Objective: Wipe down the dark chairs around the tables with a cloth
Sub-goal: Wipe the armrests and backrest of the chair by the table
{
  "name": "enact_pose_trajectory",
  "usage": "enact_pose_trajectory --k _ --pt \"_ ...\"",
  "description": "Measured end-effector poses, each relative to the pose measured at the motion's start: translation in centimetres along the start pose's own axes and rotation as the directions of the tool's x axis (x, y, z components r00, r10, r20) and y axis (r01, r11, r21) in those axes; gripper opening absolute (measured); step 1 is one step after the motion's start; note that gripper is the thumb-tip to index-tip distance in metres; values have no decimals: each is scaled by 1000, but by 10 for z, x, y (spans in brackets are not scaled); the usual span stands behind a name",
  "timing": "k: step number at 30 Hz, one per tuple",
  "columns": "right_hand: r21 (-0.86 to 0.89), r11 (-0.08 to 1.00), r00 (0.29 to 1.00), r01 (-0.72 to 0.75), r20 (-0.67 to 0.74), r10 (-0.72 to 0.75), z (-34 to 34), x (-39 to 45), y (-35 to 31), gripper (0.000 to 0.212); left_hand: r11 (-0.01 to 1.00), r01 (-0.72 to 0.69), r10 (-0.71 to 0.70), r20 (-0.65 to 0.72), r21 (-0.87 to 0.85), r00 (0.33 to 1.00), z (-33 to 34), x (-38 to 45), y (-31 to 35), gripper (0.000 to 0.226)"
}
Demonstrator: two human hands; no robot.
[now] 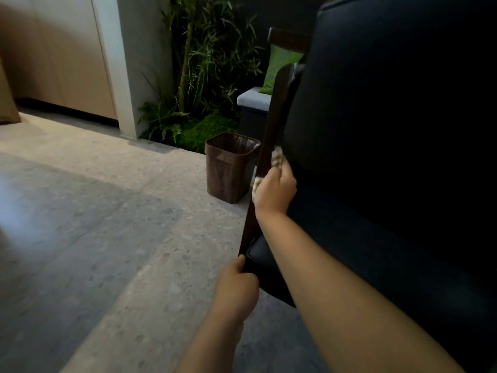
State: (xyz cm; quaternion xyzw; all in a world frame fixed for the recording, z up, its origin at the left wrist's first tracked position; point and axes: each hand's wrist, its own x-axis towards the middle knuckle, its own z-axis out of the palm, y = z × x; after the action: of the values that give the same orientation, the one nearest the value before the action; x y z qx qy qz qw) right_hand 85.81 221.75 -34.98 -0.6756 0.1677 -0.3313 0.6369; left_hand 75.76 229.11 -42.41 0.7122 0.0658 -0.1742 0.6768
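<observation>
Mid-frame, the right hand (274,191) clutches the cloth (276,158) on the chair's armrest (271,130) — left hand (236,281) grips its end; next, probably a downward stroke.

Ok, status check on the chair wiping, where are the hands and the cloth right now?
Left hand grips near end of wooden armrest. Right hand holds cloth against armrest, mid-length. Brown bin on floor beyond, apart from the chair.
</observation>
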Motion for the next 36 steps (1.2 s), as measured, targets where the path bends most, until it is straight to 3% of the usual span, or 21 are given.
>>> enact_pose_trajectory --k 2,4,6,7,8,9,10,11,12,13,14,15,17,19,24,26,28,31,34,36 --pt "-94 991 988 -93 112 103 -7 -11 21 40 998 -34 35 -25 53 999 -3 7 -7 48" --pt "-216 972 976 -89 176 129 -19 -18 32 41 994 -71 74 -36 84 997 -6 9 -11 48" --pt "-297 948 962 114 270 -32 -30 -40 37 48 986 -113 119 -41 123 992 -10 12 -12 44" --pt "-303 910 921 283 349 -170 -35 -58 36 54 982 -128 134 -40 136 990 -13 13 -14 39" --pt "-294 823 833 486 441 -335 -39 -73 37 58 981 -131 139 -47 146 989 -16 15 -15 34" --pt "-273 655 673 705 551 -494 -44 -80 38 61 981 -118 129 -64 152 990 -19 17 -16 33" --pt "-242 395 448 886 664 -599 -46 -77 37 59 982 -98 112 -81 163 990 -21 20 -18 31" --pt "-194 137 237 971 776 -584 -43 -66 33 55 981 -79 95 -85 179 992 -22 21 -19 29" --pt "-162 -33 135 986 901 -413 -34 -53 25 48 980 -74 89 -70 183 994 -23 23 -20 26" --pt "-166 -154 141 974 977 -161 -23 -41 13 42 984 -80 87 -41 159 995 -23 24 -22 27" --pt "-182 -299 225 937 967 118 -12 -31 3 36 989 -85 85 -1 117 996 -23 23 -21 32" --pt "-178 -421 318 890 902 291 -1 -24 -4 34 993 -87 85 27 83 996 -23 21 -21 40" --pt "-157 -528 416 834 808 418 17 -14 -14 33 992 -112 108 69 54 992 -24 18 -20 52" --pt "-239 -547 476 802 810 344 32 -3 -29 32 988 -153 150 111 20 982 -24 20 -22 58" --pt "-578 -617 740 534 673 9 57 47 -109 33 991 -128 120 168 43 979 -20 18 -21 59" --pt "-757 -522 827 392 538 -159 63 70 -139 37 991 -128 117 171 51 978 -18 18 -20 63" --pt "-874 -370 882 316 414 -223 68 87 -154 46 991 -115 101 186 69 977 -17 16 -20 63" --pt "-833 -378 848 403 496 -187 66 79 -140 49 992 -112 102 158 52 982 -19 8 -18 58" --pt "-660 -371 666 653 734 -134 36 36 -91 39 998 -40 44 109 -40 993 -26 3 -18 55" --pt "-550 -237 521 801 835 -176 3 12 -53 38 995 1 10 111 -96 994 -28 2 -16 53"
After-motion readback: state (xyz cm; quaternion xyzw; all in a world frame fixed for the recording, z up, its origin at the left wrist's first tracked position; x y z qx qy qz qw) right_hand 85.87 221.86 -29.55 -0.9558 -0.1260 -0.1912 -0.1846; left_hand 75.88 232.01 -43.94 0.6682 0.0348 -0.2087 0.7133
